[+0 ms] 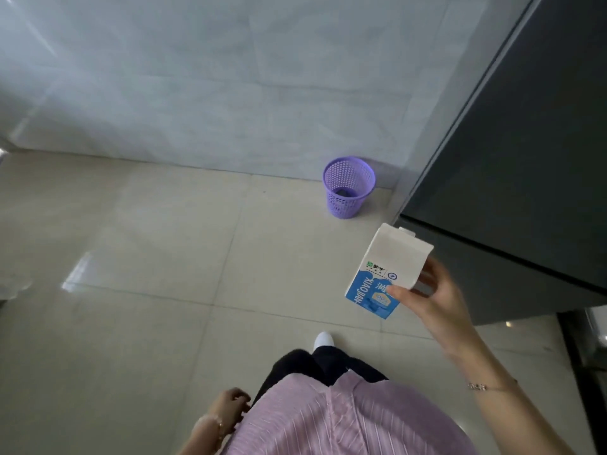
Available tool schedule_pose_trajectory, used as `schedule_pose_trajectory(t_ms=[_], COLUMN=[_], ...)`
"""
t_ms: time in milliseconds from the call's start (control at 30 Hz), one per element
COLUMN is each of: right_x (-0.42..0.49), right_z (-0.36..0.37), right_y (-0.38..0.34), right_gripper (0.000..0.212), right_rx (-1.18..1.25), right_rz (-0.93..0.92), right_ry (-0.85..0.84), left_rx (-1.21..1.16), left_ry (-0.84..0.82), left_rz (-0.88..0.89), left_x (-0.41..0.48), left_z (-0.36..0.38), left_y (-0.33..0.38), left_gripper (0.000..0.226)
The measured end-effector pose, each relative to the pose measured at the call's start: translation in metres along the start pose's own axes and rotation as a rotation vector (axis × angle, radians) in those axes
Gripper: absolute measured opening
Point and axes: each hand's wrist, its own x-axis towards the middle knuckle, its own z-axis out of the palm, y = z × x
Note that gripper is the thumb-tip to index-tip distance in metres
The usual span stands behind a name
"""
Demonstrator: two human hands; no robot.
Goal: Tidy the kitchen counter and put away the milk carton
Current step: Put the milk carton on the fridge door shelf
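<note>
A white and blue milk carton point(384, 267) hangs upright in the air at the right, above the tiled floor. My right hand point(437, 300) grips its lower right side, thumb on the front face and fingers behind. The carton's folded top points up and away from me. My left hand point(230, 410) hangs low beside my hip at the bottom of the view, fingers loosely curled with nothing in them. No counter shows in this view.
A purple mesh waste basket point(348, 187) stands on the floor by the grey wall, something dark at its bottom. A tall dark cabinet or fridge point(512, 165) fills the right side, just beyond the carton. Beige floor tiles point(131, 257) spread to the left.
</note>
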Motion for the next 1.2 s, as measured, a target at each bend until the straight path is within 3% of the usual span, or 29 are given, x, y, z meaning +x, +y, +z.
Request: schedule_pose_trajectory(t_ms=[167, 333, 633, 800, 900, 1067, 1200], right_x=[0.044, 0.074, 0.074, 0.055, 0.045, 0.033, 0.027], right_z=[0.002, -0.005, -0.016, -0.011, -0.003, 0.012, 0.021], right_y=[-0.032, -0.061, -0.115, -0.132, -0.136, -0.146, -0.148], right_gripper=[0.056, 0.058, 0.057, 0.052, 0.052, 0.053, 0.054], right_rx=[0.025, 0.112, 0.253, 0.274, 0.257, 0.215, 0.216], right_rz=[0.006, -0.006, -0.084, -0.077, -0.046, -0.002, 0.011], right_ry=[0.073, 0.253, 0.744, 0.94, 1.018, 1.122, 1.159], left_rx=[-0.125, -0.053, 0.145, 0.144, 0.196, 0.2, 0.124], left_ry=[0.009, -0.062, -0.384, -0.432, -0.427, -0.395, -0.407], left_rz=[0.138, 0.507, 1.172, 1.578, 1.729, 1.756, 1.674], left_x=[0.024, 0.032, -0.043, -0.107, -0.125, -0.132, -0.127], left_z=[-0.049, -0.08, -0.062, -0.041, -0.033, -0.023, -0.017], left_y=[0.13, 0.295, 0.538, 0.588, 0.598, 0.608, 0.62], left_gripper=[0.021, 0.02, 0.02, 0.044, 0.057, 0.067, 0.057])
